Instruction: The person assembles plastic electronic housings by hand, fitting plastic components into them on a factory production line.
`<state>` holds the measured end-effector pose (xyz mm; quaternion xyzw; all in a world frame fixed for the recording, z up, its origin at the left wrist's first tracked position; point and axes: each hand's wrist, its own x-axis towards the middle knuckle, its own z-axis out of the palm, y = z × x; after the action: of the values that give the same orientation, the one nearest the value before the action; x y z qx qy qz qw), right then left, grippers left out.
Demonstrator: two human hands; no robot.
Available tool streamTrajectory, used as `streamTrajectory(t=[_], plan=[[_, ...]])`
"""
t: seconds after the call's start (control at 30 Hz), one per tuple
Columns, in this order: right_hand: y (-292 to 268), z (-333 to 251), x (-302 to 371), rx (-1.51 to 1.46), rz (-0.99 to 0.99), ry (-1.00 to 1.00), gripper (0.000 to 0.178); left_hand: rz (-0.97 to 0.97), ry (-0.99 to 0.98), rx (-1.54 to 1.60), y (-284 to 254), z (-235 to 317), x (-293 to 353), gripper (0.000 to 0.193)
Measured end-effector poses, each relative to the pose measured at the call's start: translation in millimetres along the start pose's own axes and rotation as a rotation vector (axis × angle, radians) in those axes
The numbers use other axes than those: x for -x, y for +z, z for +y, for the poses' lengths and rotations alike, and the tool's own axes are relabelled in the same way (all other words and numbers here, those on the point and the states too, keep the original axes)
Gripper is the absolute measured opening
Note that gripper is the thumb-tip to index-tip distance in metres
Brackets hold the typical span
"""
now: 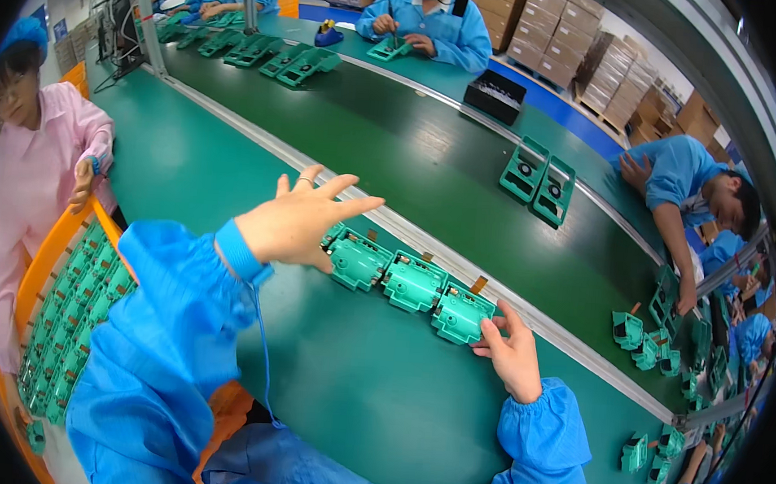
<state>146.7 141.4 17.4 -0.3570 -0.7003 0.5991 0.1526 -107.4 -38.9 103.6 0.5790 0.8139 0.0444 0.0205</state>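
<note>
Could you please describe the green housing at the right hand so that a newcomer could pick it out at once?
On the green table before the wearer, find the metal rail. Along its near side, a short row of green housings runs from left to right. The housing is the rightmost, the only one with the right hand at it.

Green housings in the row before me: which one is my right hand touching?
The row's rightmost housing: your right hand touches only that one.
</note>
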Motion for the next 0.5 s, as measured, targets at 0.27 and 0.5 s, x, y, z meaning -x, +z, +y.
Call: streamTrajectory(t=[0.27, 0.5], plan=[[29, -55, -3, 0.901, 0.101, -0.730, 0.068, -0.079, 0.138, 0.064, 55, -61, 1, 0.090], [67, -48, -49, 1.115, -0.210, -0.686, 0.091, 0.105, 0.398, 0.139, 83, -46, -34, 0.068]])
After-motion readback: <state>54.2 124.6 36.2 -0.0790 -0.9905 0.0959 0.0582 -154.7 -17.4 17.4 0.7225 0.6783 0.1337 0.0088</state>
